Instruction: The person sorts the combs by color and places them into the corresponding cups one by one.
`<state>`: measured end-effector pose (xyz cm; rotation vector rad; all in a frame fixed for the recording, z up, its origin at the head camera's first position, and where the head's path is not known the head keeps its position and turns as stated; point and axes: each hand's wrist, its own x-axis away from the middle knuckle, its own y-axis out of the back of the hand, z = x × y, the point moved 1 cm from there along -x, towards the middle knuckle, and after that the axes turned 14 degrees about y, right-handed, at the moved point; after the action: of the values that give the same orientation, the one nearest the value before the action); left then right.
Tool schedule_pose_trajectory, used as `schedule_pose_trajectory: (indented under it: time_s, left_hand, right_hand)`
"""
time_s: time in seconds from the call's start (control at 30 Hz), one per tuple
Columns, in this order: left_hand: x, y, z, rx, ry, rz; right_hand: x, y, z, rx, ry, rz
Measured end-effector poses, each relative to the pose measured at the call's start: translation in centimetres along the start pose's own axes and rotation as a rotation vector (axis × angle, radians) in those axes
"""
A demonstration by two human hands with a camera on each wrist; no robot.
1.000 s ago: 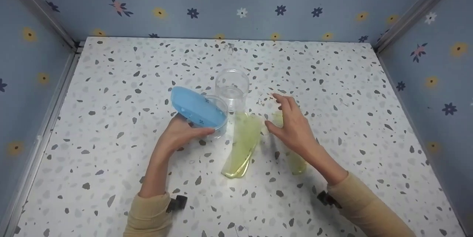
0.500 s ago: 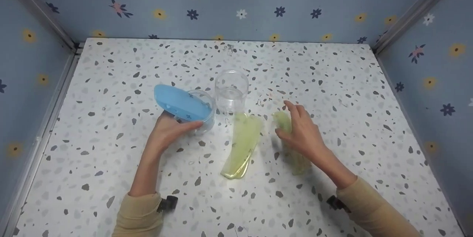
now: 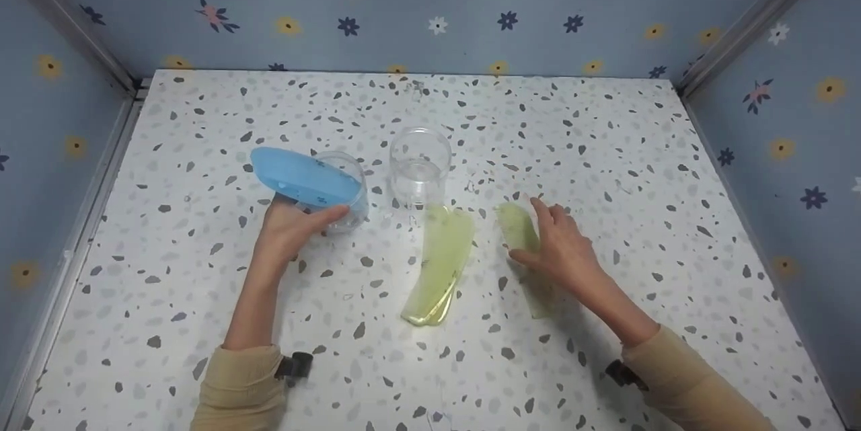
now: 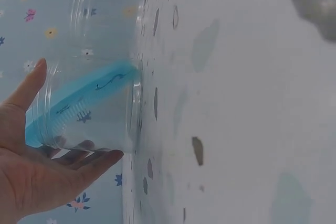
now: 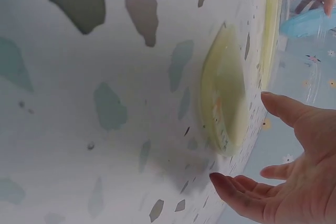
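Observation:
My left hand [image 3: 290, 228] grips a clear plastic jar [image 4: 113, 121], thumb by its rim and fingers round the far side. A blue comb [image 3: 299, 174] leans inside this jar, its upper end sticking out past the rim; its teeth show in the left wrist view. My right hand [image 3: 568, 249] hovers with parted, relaxed fingers around a yellow-green translucent comb [image 3: 516, 226] lying on the table. In the right wrist view a gap shows between the fingertips and that comb [image 5: 226, 98]. More yellow-green translucent comb shapes [image 3: 440, 263] lie overlapping between the two hands.
A second clear jar [image 3: 420, 165] stands behind the middle combs, to the right of the held jar. The speckled white table [image 3: 377, 377] is bounded by flower-patterned panels [image 3: 430, 7] at the back and both sides.
The left hand has carried the jar with the blue comb leftward, away from the second jar. My right hand has shifted slightly right and toward me, uncovering more of the right-hand comb.

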<state>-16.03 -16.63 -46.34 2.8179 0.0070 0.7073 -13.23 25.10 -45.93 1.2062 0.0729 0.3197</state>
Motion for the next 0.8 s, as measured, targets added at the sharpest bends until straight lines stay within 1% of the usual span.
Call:
schedule_pose_trajectory:
  time_s: [0.13, 0.3, 0.4, 0.6, 0.8]
  left_hand:
    - [-0.3, 0.3, 0.0, 0.001, -0.011, -0.044]
    - [-0.7, 0.6, -0.1, -0.009, 0.006, -0.095]
    - [-0.8, 0.6, -0.1, -0.004, 0.013, -0.114]
    - [-1.2, 0.7, -0.2, 0.004, 0.006, -0.142]
    - [-1.4, 0.6, -0.2, -0.026, -0.008, -0.175]
  right_hand:
    - [0.0, -0.2, -0.2, 0.016, -0.023, 0.050]
    - [0.0, -0.3, -0.3, 0.047, -0.023, 0.080]
    - [0.1, -0.3, -0.3, 0.063, -0.021, 0.088]
    - [0.1, -0.2, -0.4, 0.066, -0.027, 0.105]
    - [-0.2, -0.1, -0.3, 0.056, -0.028, 0.144]
